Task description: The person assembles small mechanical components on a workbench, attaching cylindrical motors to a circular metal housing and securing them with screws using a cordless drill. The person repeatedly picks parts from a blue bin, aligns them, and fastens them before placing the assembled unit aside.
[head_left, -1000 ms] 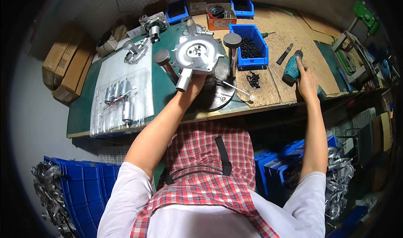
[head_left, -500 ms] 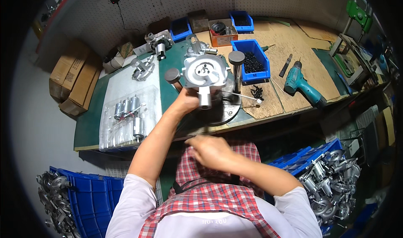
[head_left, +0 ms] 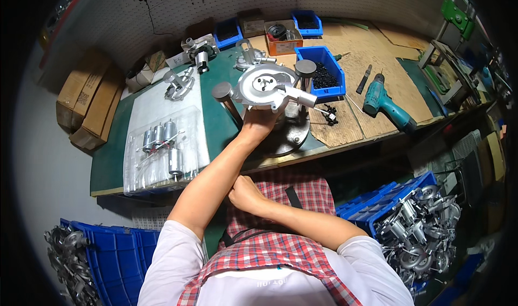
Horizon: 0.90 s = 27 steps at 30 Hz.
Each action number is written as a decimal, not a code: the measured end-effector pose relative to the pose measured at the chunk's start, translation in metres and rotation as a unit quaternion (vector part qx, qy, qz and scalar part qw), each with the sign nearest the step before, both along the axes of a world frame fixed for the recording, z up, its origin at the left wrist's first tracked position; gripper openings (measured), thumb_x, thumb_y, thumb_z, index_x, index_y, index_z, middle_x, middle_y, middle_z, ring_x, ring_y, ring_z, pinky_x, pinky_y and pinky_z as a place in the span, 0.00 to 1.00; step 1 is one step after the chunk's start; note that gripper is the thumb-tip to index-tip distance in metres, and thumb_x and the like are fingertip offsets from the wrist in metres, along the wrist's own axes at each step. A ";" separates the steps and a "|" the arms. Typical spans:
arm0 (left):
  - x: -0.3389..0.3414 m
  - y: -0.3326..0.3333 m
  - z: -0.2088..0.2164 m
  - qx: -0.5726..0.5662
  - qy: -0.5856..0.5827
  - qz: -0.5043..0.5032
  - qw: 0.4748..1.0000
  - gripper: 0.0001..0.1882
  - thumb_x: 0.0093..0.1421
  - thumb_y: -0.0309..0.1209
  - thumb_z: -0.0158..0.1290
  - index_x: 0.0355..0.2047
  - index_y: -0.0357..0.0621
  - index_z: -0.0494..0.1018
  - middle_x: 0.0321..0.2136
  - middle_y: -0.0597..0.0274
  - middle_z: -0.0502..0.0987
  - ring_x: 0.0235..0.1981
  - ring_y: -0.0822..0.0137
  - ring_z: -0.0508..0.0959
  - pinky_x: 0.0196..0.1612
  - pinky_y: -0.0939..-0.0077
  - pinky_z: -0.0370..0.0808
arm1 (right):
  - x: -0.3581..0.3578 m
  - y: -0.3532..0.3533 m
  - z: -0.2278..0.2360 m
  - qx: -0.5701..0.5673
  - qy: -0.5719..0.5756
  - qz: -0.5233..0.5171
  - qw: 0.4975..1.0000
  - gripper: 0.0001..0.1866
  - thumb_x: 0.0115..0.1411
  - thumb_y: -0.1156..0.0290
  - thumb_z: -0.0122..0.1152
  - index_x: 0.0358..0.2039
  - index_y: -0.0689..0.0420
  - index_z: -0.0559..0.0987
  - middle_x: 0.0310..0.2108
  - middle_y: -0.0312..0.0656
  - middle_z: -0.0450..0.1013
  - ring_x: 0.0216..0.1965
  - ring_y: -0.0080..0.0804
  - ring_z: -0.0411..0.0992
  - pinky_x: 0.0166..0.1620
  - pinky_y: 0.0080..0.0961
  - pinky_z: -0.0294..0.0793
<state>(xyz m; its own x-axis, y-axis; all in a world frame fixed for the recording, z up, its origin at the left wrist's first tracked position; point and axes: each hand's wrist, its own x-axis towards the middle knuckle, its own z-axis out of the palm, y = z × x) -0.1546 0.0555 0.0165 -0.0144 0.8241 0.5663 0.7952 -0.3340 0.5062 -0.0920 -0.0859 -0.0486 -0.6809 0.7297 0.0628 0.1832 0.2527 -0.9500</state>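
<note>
My left hand (head_left: pixel 261 124) is closed round the underside of a round silver metal housing (head_left: pixel 250 89), most of its fingers hidden beneath it. The housing is held above a round fixture base (head_left: pixel 296 139), its pipe stub pointing to the right. Two posts with round dark caps, a left post (head_left: pixel 222 91) and a right post (head_left: pixel 305 67), stand on either side of it. Below my left forearm, in front of the apron, my right hand (head_left: pixel 246 194) is curled into a fist. What lies inside that fist, if anything, is hidden.
On the left sit several small motors (head_left: pixel 159 136) in a clear plastic tray. A blue bin (head_left: pixel 330 93) of black screws and a teal cordless drill (head_left: pixel 386 105) lie to the right. Crates of metal housings, a left crate (head_left: pixel 115 256) and a right crate (head_left: pixel 362 213), flank me.
The housing has turned so that its pipe stub swings from facing me to the right. My right hand has moved left, close to my left forearm, with its fingers curled.
</note>
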 end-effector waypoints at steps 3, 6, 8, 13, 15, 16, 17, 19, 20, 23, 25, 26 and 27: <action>0.005 -0.002 0.003 0.008 -0.059 -0.008 0.998 0.25 0.58 0.38 0.64 0.51 0.38 0.73 0.47 0.52 0.79 0.49 0.55 0.77 0.53 0.62 0.71 | 0.005 -0.003 -0.004 -0.048 0.026 -0.020 0.998 0.12 0.56 0.75 0.51 0.36 0.70 0.78 0.35 0.67 0.76 0.42 0.65 0.75 0.46 0.52 0.74; 0.005 0.001 0.004 -0.020 -0.076 -0.007 0.997 0.24 0.58 0.37 0.64 0.51 0.38 0.73 0.47 0.53 0.79 0.49 0.58 0.77 0.53 0.64 0.71 | 0.017 0.002 0.005 -0.053 0.033 -0.003 0.998 0.14 0.60 0.71 0.52 0.39 0.68 0.77 0.38 0.65 0.76 0.44 0.64 0.74 0.47 0.51 0.73; 0.000 0.002 0.001 -0.031 -0.068 -0.009 0.997 0.24 0.58 0.38 0.64 0.51 0.38 0.74 0.47 0.54 0.79 0.49 0.60 0.77 0.52 0.65 0.71 | 0.026 0.001 0.019 -0.046 0.049 0.002 0.998 0.14 0.63 0.68 0.52 0.41 0.67 0.76 0.38 0.63 0.77 0.45 0.63 0.74 0.48 0.50 0.73; -0.004 0.009 -0.009 -0.038 -0.064 -0.013 0.997 0.25 0.60 0.41 0.63 0.52 0.39 0.74 0.48 0.54 0.79 0.50 0.59 0.77 0.53 0.65 0.71 | 0.064 0.001 0.033 -0.051 0.012 0.037 0.998 0.12 0.65 0.65 0.53 0.42 0.58 0.78 0.38 0.51 0.79 0.38 0.51 0.78 0.44 0.40 0.75; 0.002 0.002 0.007 -0.088 -0.066 -0.003 0.994 0.26 0.61 0.43 0.62 0.52 0.39 0.73 0.49 0.54 0.79 0.51 0.58 0.77 0.54 0.65 0.71 | 0.084 -0.001 0.038 -0.055 0.033 0.005 0.998 0.10 0.64 0.69 0.52 0.42 0.58 0.78 0.34 0.46 0.78 0.31 0.38 0.77 0.39 0.33 0.75; 0.001 0.001 0.008 -0.122 -0.072 -0.005 0.990 0.26 0.61 0.44 0.61 0.52 0.39 0.73 0.49 0.54 0.79 0.51 0.58 0.77 0.55 0.66 0.70 | 0.095 -0.006 0.042 -0.115 0.052 -0.041 0.991 0.09 0.64 0.72 0.52 0.42 0.58 0.77 0.32 0.43 0.77 0.29 0.31 0.75 0.36 0.29 0.74; -0.002 0.003 0.004 -0.111 -0.072 -0.009 0.991 0.25 0.61 0.44 0.61 0.52 0.40 0.73 0.49 0.55 0.79 0.51 0.58 0.77 0.55 0.66 0.70 | 0.106 -0.011 0.044 -0.171 0.072 -0.089 0.979 0.09 0.64 0.74 0.51 0.42 0.58 0.77 0.30 0.40 0.75 0.27 0.24 0.73 0.33 0.25 0.73; -0.008 0.007 -0.010 -0.091 -0.066 -0.013 0.994 0.25 0.62 0.44 0.60 0.52 0.41 0.74 0.49 0.55 0.79 0.51 0.59 0.77 0.54 0.66 0.70 | 0.127 -0.008 0.034 -0.134 0.139 -0.231 0.954 0.08 0.65 0.76 0.51 0.43 0.58 0.76 0.24 0.32 0.70 0.23 0.16 0.66 0.27 0.21 0.67; -0.007 0.008 -0.012 -0.088 -0.044 -0.006 0.995 0.24 0.62 0.43 0.60 0.52 0.41 0.74 0.48 0.56 0.79 0.50 0.59 0.77 0.54 0.66 0.71 | 0.134 -0.003 0.032 -0.050 0.114 -0.287 0.950 0.08 0.66 0.75 0.51 0.43 0.58 0.76 0.22 0.33 0.70 0.21 0.18 0.67 0.26 0.23 0.67; -0.005 0.009 -0.006 -0.120 -0.003 -0.004 0.993 0.24 0.62 0.42 0.60 0.52 0.41 0.74 0.47 0.56 0.80 0.49 0.59 0.78 0.53 0.66 0.72 | 0.134 0.014 0.032 0.128 0.026 -0.369 0.920 0.09 0.68 0.74 0.50 0.45 0.58 0.77 0.18 0.39 0.72 0.19 0.29 0.72 0.25 0.28 0.66; -0.005 0.008 -0.013 -0.069 -0.016 -0.025 0.997 0.23 0.61 0.39 0.62 0.52 0.40 0.74 0.47 0.56 0.80 0.48 0.59 0.78 0.53 0.66 0.72 | 0.141 0.028 0.027 0.133 0.036 -0.422 0.896 0.12 0.71 0.73 0.45 0.44 0.62 0.78 0.28 0.39 0.73 0.23 0.20 0.64 0.27 0.22 0.65; -0.006 0.005 -0.010 -0.052 0.002 -0.014 0.999 0.23 0.60 0.37 0.62 0.52 0.40 0.74 0.47 0.56 0.80 0.49 0.59 0.78 0.53 0.66 0.72 | 0.150 0.045 0.027 0.169 0.026 -0.445 0.879 0.12 0.70 0.74 0.45 0.44 0.61 0.78 0.30 0.45 0.76 0.24 0.29 0.71 0.29 0.26 0.69; -0.006 0.004 -0.008 -0.035 0.021 -0.005 0.999 0.22 0.59 0.35 0.63 0.52 0.40 0.74 0.47 0.55 0.80 0.49 0.60 0.78 0.53 0.65 0.72 | 0.162 0.063 0.026 0.204 0.013 -0.467 0.861 0.12 0.69 0.74 0.46 0.44 0.60 0.78 0.32 0.50 0.79 0.26 0.38 0.78 0.30 0.30 0.73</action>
